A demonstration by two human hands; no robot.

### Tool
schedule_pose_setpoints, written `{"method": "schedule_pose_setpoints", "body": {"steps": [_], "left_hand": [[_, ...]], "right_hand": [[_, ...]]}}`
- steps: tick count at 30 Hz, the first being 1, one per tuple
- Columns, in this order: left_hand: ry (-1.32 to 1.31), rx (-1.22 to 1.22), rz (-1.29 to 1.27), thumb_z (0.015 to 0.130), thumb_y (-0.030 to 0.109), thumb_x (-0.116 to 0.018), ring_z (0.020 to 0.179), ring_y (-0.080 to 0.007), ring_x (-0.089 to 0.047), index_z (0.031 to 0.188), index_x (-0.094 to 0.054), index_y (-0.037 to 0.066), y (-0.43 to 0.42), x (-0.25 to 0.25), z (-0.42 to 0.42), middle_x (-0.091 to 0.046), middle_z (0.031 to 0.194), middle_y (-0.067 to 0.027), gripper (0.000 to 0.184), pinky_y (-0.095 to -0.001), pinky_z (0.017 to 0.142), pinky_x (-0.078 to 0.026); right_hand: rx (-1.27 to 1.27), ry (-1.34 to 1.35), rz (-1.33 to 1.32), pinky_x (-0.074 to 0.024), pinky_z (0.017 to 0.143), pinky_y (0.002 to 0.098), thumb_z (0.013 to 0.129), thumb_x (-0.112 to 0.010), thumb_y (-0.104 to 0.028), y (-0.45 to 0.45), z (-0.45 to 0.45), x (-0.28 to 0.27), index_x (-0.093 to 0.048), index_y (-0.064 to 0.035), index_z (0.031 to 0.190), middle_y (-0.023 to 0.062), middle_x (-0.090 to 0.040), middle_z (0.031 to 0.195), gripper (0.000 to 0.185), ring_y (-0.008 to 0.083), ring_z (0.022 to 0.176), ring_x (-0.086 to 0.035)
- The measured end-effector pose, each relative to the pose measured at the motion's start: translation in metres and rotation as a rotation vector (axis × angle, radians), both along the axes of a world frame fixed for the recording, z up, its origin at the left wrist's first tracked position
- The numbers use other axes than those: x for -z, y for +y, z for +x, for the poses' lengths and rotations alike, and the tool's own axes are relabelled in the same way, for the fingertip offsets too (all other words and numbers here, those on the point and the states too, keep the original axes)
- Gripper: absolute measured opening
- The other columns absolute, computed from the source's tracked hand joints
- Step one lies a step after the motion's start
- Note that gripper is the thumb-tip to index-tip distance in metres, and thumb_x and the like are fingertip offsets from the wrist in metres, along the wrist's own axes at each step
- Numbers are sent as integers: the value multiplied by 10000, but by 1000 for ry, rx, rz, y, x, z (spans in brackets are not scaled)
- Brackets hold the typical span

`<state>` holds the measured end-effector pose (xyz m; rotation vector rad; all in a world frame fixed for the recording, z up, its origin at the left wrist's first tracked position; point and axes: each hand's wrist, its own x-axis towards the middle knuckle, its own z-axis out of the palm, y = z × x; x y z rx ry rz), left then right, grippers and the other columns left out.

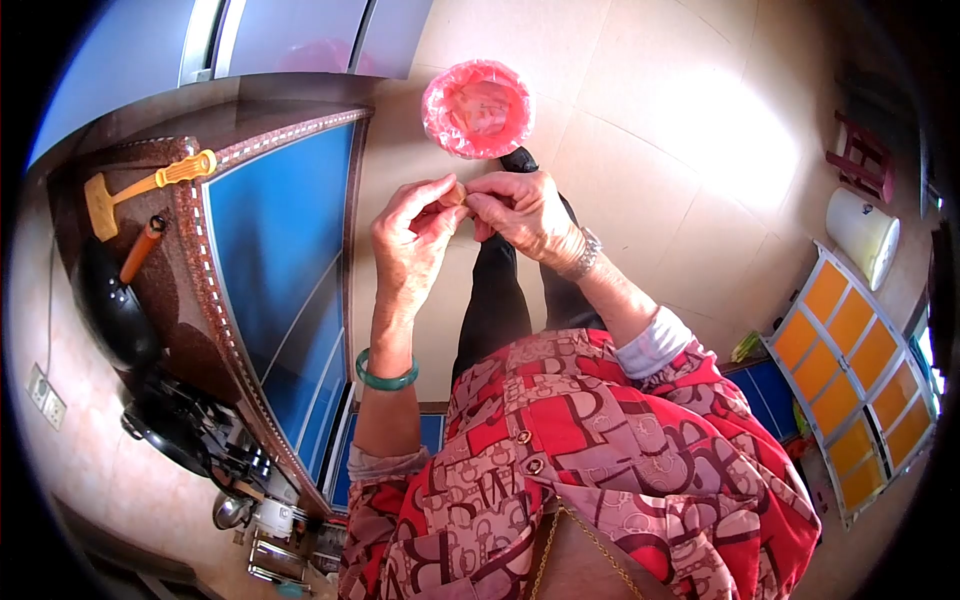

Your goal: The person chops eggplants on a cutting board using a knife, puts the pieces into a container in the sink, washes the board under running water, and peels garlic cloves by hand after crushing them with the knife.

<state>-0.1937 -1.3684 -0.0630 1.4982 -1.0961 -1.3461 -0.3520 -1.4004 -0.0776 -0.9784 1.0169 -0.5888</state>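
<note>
- Pinch small brown item in closed fingertips of left hand; thumb and fingers together on it.
- Close fingertips of right hand on same item from other side; hands meet at it. Too small to tell exactly what kind.
- Hold both hands over floor, near round bin with pink liner, seen just beyond fingers in view.
- See loose bits inside liner, too unclear to name.
- Wear green bangle on left wrist, metal-banded watch on right.
- Wear red patterned top and dark trousers; black shoe right beside bin.
- At left, see dark countertop over blue cabinet doors; on it, yellow tool with ridged handle and black pan.
- At right, see white bucket, dark red stool and orange-panelled rack.
</note>
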Motion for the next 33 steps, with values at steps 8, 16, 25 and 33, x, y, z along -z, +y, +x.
{"method": "schedule_pose_setpoints", "body": {"steps": [8, 16, 25, 33], "left_hand": [[-29, -73, 67, 788, -91, -599, 748, -133, -626, 1044, -581, -54, 2, -1, -7, -632, 862, -78, 260, -245, 722, -521], [82, -130, 205, 868, 44, -573, 758, -144, -632, 1068, -567, -57, 3, 2, -7, -643, 858, -92, 224, -256, 672, -533], [523, -330, 267, 932, 171, -493, 715, -188, -638, 1082, -551, -31, 10, 14, -6, -633, 904, -119, 258, -316, 652, -556], [775, -414, 237, 924, 193, -510, 755, -141, -605, 1094, -553, 1, 6, 17, -9, -607, 943, -64, 261, -285, 685, -533]], "right_hand": [[71, 42, 0, -465, 447, 225, 833, -498, -60, 2, 9, -10, -603, 44, 769, 59, -603, 607, 162, 84, 491, -579], [111, 106, 13, -450, 420, 215, 816, -518, -73, 4, 10, -4, -604, 36, 764, 54, -597, 582, 148, 65, 455, -536], [174, -46, 252, -426, 414, 197, 814, -529, -101, 1, 12, -6, -612, 31, 812, 62, -598, 628, 156, 65, 459, -520], [334, -141, 317, -426, 422, 202, 833, -522, -95, 3, 14, 0, -601, 29, 848, 61, -605, 641, 148, 71, 455, -520]]}}
